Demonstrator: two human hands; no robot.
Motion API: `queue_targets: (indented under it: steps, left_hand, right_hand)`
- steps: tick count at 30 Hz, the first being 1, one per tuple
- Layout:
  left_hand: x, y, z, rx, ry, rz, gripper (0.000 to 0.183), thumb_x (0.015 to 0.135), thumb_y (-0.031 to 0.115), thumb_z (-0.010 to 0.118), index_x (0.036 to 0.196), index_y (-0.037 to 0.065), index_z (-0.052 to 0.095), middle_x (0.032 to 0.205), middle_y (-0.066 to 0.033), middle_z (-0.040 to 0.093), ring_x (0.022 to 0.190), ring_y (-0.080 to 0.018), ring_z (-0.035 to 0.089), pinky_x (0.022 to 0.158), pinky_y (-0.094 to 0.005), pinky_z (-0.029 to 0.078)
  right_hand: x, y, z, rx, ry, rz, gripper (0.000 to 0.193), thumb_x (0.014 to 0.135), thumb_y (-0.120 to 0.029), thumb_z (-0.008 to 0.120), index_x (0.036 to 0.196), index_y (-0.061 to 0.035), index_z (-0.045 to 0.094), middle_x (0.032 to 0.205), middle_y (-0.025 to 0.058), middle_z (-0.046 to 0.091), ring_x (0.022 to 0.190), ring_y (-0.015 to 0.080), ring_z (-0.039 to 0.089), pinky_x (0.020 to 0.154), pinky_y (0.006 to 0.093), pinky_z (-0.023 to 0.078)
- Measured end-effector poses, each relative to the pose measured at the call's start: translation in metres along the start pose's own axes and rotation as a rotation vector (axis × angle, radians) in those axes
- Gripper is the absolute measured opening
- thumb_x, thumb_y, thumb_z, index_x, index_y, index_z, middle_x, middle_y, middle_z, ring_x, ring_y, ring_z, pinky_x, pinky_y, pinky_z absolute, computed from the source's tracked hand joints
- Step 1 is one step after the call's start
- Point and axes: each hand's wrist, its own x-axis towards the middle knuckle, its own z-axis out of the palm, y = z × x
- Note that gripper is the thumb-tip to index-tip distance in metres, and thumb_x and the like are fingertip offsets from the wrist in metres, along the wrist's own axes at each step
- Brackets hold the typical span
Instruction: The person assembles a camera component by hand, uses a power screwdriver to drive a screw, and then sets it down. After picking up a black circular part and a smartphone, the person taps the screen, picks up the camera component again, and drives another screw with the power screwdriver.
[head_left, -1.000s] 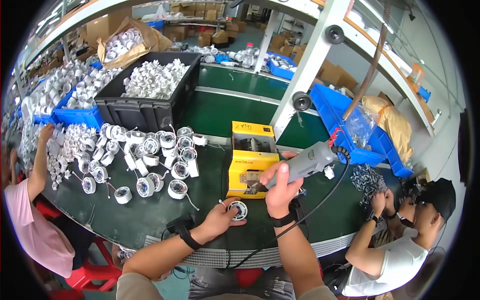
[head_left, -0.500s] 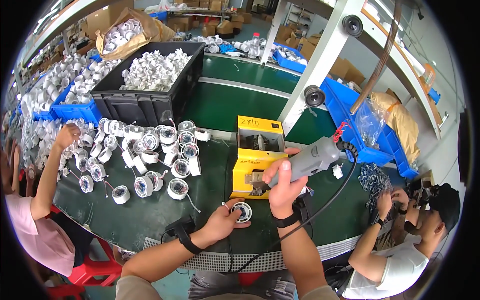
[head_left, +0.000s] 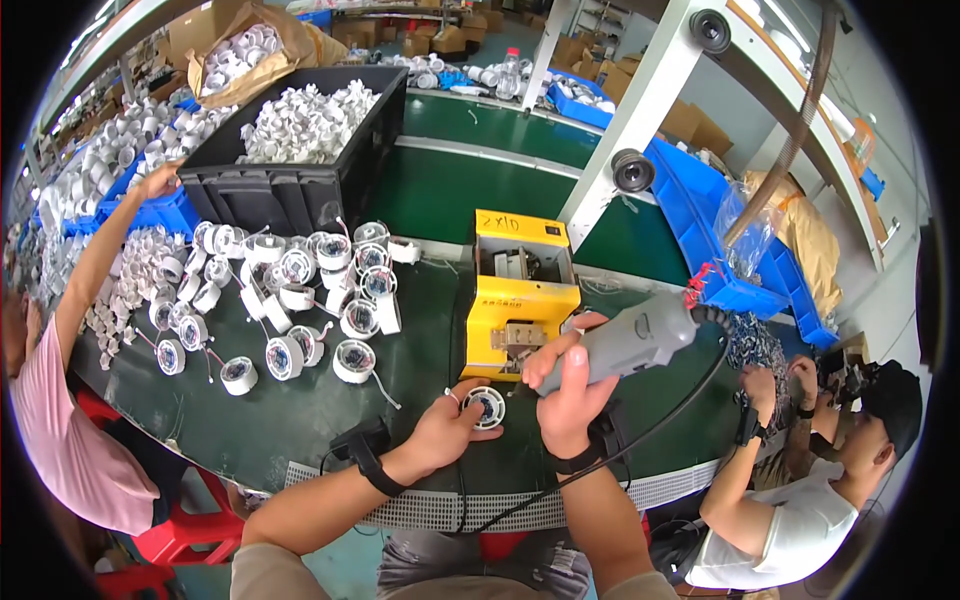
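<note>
Tool (head_left: 640, 335) has swung off the yellow box (head_left: 497, 310), tip now near the round part (head_left: 488, 409); work seems to shift there. Right hand (head_left: 574, 402) wraps tool; left hand (head_left: 440, 436), apart, grips part before box.

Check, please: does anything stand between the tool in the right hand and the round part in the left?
Nothing visible stands between the grey handheld tool in the right hand and the round white part in the left hand. The yellow box stands beyond the part.
</note>
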Motion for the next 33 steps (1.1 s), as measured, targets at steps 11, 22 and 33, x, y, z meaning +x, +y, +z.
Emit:
queue_targets:
  steps: [11, 22, 33]
  left_hand:
    - [-0.003, 0.005, 0.004, 0.009, -0.012, 0.030, 0.036, 0.097, 0.005, 0.038, 0.130, -0.009, 0.035, 0.117, -0.0167, 0.053, 0.103, -0.0222, 0.058, 0.085, -0.0318, 0.057]
    - [-0.004, 0.009, 0.006, 0.040, 0.005, 0.009, 0.035, 0.097, 0.006, 0.038, 0.129, -0.009, 0.037, 0.117, -0.0166, 0.053, 0.104, -0.0234, 0.059, 0.086, -0.0332, 0.057]
    - [-0.005, 0.009, 0.005, 0.026, -0.001, 0.006, 0.033, 0.097, 0.006, 0.038, 0.127, -0.008, 0.039, 0.118, -0.0158, 0.053, 0.104, -0.0228, 0.058, 0.086, -0.0334, 0.057]
  right_hand:
    - [-0.027, 0.006, 0.008, 0.013, -0.090, 0.031, 0.042, 0.091, -0.028, 0.054, 0.116, 0.0001, 0.036, 0.064, 0.0072, 0.048, 0.051, 0.0151, 0.047, 0.051, 0.0305, 0.045]
    - [-0.027, 0.015, 0.003, -0.065, -0.154, 0.002, 0.043, 0.091, -0.029, 0.056, 0.115, 0.0018, 0.036, 0.065, 0.0071, 0.048, 0.052, 0.0151, 0.048, 0.051, 0.0306, 0.046]
    - [-0.027, 0.013, 0.005, -0.006, -0.130, 0.039, 0.045, 0.091, -0.031, 0.055, 0.115, 0.0022, 0.036, 0.064, 0.0076, 0.049, 0.052, 0.0154, 0.048, 0.052, 0.0303, 0.046]
